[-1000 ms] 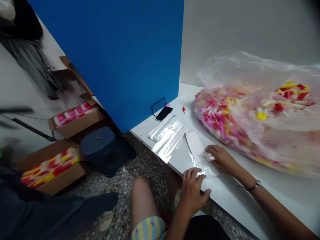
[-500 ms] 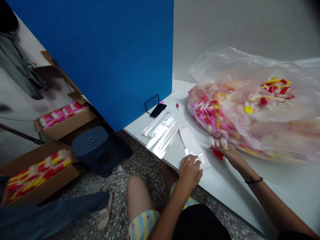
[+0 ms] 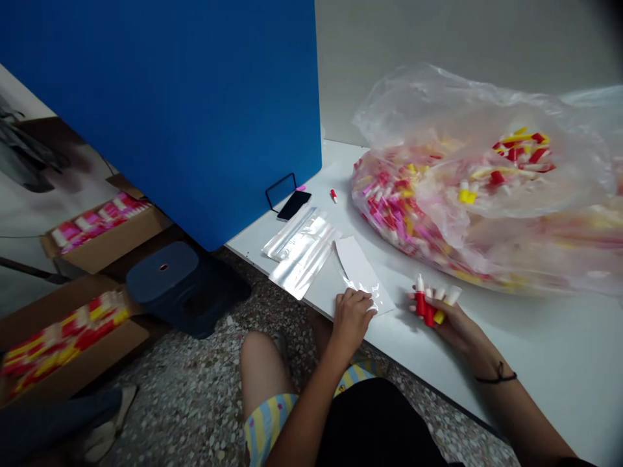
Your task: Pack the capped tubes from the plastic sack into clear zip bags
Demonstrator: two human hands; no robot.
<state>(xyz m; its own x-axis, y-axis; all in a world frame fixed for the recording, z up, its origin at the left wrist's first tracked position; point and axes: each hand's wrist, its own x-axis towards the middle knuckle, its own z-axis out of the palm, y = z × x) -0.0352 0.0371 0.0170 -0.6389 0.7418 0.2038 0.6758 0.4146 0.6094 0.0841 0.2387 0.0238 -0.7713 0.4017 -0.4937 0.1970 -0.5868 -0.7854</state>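
Observation:
My left hand [image 3: 352,319] is at the near end of a clear plastic bag [image 3: 361,285], fingers curled and closed on its edge. A white card [image 3: 357,259] lies with this bag. Just to the right, above the white table, my right hand [image 3: 450,318] holds several small plastic tubes [image 3: 429,310] with its palm turned up. They have red or yellow bodies and white ends, and stick out between thumb and fingers. Further left on the table lies a stack of clear zip bags [image 3: 302,253]. One red and white tube [image 3: 333,195] lies alone behind the card.
A big translucent sack [image 3: 403,214] full of coloured tubes fills the table's back right. A phone [image 3: 294,205] lies by a black wire stand [image 3: 281,189] and a blue partition [image 3: 195,117]. Left on the floor are a blue stool [image 3: 163,269], packed cartons [image 3: 117,240] and another person's leg [image 3: 63,415].
My right hand has turned palm up and moved away from the sack, showing the red and yellow tubes. My left hand stays at the bag. The whole view has shifted slightly.

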